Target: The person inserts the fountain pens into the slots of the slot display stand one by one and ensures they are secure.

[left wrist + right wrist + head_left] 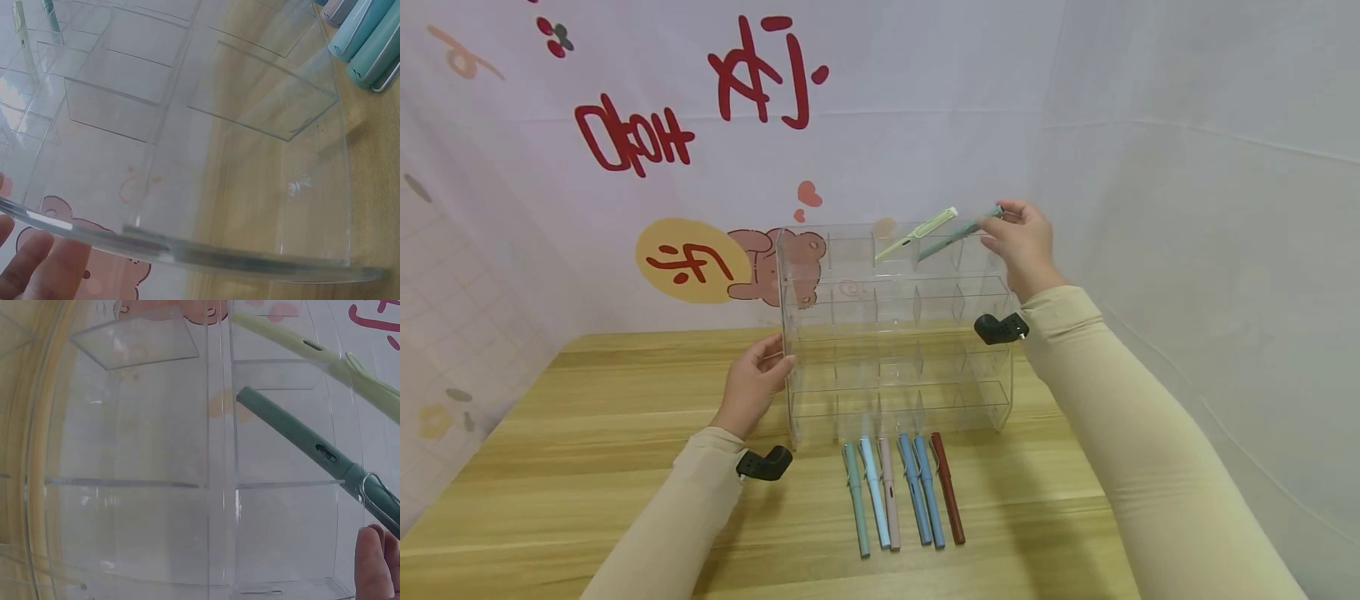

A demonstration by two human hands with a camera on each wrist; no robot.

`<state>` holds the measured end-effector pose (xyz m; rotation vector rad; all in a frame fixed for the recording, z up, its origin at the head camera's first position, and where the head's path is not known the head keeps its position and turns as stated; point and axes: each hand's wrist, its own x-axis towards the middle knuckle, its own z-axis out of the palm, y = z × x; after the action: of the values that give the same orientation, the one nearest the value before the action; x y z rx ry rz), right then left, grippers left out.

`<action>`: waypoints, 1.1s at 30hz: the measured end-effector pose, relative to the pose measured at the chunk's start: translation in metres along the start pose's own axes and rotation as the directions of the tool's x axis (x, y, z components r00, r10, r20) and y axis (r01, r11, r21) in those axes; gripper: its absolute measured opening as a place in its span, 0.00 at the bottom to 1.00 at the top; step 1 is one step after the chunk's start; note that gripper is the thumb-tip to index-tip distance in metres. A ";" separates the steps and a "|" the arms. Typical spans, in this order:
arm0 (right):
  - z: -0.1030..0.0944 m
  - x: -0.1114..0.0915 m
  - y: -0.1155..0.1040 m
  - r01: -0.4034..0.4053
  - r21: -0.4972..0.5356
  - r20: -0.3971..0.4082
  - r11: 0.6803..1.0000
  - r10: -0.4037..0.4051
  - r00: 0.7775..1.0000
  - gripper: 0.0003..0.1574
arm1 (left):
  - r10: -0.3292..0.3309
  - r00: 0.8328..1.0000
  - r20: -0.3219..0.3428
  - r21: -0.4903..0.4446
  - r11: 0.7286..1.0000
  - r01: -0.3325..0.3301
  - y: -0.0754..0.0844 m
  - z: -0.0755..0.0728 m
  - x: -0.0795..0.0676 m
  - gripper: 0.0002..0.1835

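One handheld pen [300, 434], red characters [801, 83]

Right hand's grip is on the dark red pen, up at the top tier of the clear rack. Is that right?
Not the dark red pen: the head view shows the right hand's grip on a teal pen, at the clear rack's top tier.

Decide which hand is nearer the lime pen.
Right. The right hand is just right of the lime pen; the left hand is lower, left, gripping the rack.
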<state>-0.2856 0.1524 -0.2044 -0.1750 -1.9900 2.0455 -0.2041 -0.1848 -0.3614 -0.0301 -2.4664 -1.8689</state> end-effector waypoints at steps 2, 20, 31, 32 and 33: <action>-0.001 0.001 0.000 0.006 -0.004 0.005 1.000 -0.006 1.000 0.29 | -0.002 1.000 -0.001 0.002 1.000 0.002 0.000 0.000 0.000 0.30; 0.003 -0.001 0.008 0.103 0.018 -0.053 0.995 -0.102 0.993 0.10 | -0.004 1.000 0.005 -0.002 1.000 0.004 -0.001 -0.001 0.002 0.30; 0.005 -0.002 0.006 0.094 -0.022 -0.093 0.995 -0.096 0.991 0.21 | -0.007 1.000 0.004 -0.003 1.000 0.007 0.000 -0.001 0.001 0.30; 0.006 -0.003 0.006 0.091 -0.023 -0.092 0.996 -0.092 0.991 0.23 | -0.008 1.000 0.004 -0.003 1.000 0.008 0.000 -0.001 0.001 0.30; 0.006 -0.003 0.005 0.087 -0.028 -0.091 0.996 -0.090 0.992 0.25 | -0.009 1.000 0.003 -0.003 1.000 0.009 0.000 -0.001 0.001 0.30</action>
<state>-0.2852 0.1459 -0.2098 -0.1795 -1.9318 1.9244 -0.2048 -0.1858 -0.3616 -0.0220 -2.4702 -1.8775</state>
